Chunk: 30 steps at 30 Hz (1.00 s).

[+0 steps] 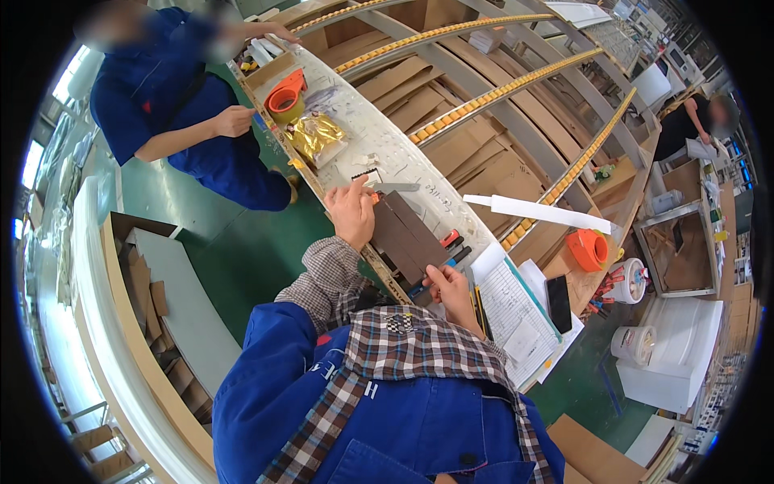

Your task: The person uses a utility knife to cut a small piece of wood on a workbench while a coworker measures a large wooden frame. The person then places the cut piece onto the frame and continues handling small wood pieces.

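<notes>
Two dark brown flat strips (407, 234) lie side by side across the near edge of the white-topped bench (439, 189). My left hand (352, 211) rests at their far left end, its fingers stretched out and apart. Close to those fingertips are a grey, slim tool (397, 186) and a small orange bit. At the near right end my right hand (451, 294) pinches the strips' corner between thumb and fingers. Just beyond that hand lies a red and black object (451, 239), its kind unclear. What lies under the strips is mostly hidden.
An orange tape dispenser (286, 93) and a gold foil bag (314, 137) sit toward the bench's far left. On the right are a clipboard with papers (516, 323), a phone (558, 302) and another orange dispenser (587, 249). A co-worker (193, 113) stands at left.
</notes>
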{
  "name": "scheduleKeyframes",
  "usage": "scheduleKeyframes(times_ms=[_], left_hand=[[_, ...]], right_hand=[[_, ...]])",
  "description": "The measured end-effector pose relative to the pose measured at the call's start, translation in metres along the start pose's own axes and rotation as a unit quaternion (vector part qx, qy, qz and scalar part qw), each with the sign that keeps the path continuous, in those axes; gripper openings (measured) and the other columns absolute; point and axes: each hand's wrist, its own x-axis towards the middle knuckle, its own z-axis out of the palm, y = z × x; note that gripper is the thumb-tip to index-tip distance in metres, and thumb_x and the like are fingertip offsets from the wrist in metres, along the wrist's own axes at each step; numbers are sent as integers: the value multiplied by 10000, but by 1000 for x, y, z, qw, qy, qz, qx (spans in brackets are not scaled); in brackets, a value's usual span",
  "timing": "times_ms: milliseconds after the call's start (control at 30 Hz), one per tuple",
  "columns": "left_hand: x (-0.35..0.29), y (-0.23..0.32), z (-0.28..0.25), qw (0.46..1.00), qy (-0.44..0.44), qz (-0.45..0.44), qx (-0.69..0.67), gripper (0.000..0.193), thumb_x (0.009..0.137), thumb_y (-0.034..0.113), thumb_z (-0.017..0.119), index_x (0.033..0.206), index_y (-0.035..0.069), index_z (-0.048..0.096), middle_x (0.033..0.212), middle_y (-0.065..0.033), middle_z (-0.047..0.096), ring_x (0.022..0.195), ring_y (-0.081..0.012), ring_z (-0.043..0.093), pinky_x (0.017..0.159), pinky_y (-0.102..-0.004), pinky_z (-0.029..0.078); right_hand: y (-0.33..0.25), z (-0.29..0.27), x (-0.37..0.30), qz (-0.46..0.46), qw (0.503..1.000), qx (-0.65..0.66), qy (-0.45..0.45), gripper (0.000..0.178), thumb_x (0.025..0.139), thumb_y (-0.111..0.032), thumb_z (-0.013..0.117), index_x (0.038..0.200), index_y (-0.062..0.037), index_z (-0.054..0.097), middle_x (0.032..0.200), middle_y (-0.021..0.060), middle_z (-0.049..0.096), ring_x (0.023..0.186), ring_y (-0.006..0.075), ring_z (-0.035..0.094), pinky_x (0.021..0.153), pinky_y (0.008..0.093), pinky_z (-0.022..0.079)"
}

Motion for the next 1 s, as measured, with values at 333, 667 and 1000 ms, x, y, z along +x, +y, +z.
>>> scheduleKeyframes(times_ms=[333, 667, 1000], left_hand=[[0, -4, -2, 999, -5, 3, -38, 293, 826, 129, 411, 1084, 52, 528, 742, -16, 666, 849, -245, 572, 935, -423, 297], [2, -3, -4, 998, -38, 21, -38, 309, 820, 130, 416, 1101, 54, 518, 780, -32, 667, 857, -237, 569, 968, -427, 276], [4, -7, -1, 995, -68, 37, -69, 334, 818, 126, 424, 1136, 65, 508, 833, -24, 673, 886, -219, 572, 983, -434, 255]], right_hand=[[4, 0, 2, -12, 1000, 2, -3, 229, 839, -245, 627, 779, -32, 569, 663, 41, 607, 459, 33, 427, 408, 175, 303], [6, 0, 3, -10, 1000, -2, -11, 233, 851, -244, 618, 766, -32, 570, 667, 33, 608, 472, 29, 426, 416, 173, 300], [9, -1, 4, -15, 1000, -7, -8, 230, 848, -249, 621, 781, -34, 574, 671, 26, 611, 476, 26, 422, 434, 171, 308]])
